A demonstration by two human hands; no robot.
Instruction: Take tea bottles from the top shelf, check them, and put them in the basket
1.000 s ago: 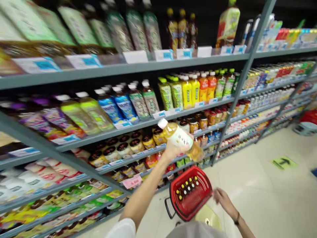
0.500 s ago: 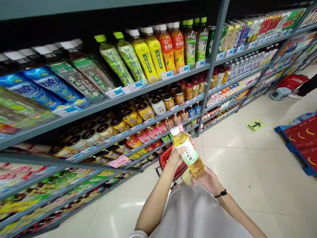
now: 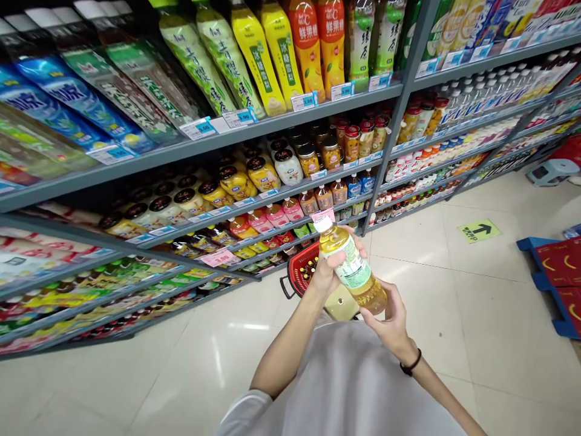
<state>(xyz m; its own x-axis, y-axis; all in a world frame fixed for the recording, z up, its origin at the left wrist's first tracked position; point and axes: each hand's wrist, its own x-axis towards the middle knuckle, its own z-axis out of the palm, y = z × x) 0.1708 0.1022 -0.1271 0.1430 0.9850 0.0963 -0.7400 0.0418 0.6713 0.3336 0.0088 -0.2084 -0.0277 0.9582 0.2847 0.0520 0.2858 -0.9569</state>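
Observation:
A bottle of yellowish tea with a white cap and a pale green label is held tilted in front of my body. Wrapped round its upper part is my left hand, the thumb across the label. At the bottle's base, my right hand grips with thumb and fingers; a dark band circles that wrist. Below the bottle, partly hidden by it and my arm, is a red shopping basket with several dark, yellow-capped items inside.
Shelves of bottled drinks, jars and cartons run along the left and far side, with price tags on their edges. On the tiled floor are a green arrow sticker and, at right, a blue pallet bearing red boxes.
The bottle has been turned, so a different side of its label with small print faces me. My right hand has shifted its hold at the base. The view has tipped downward.

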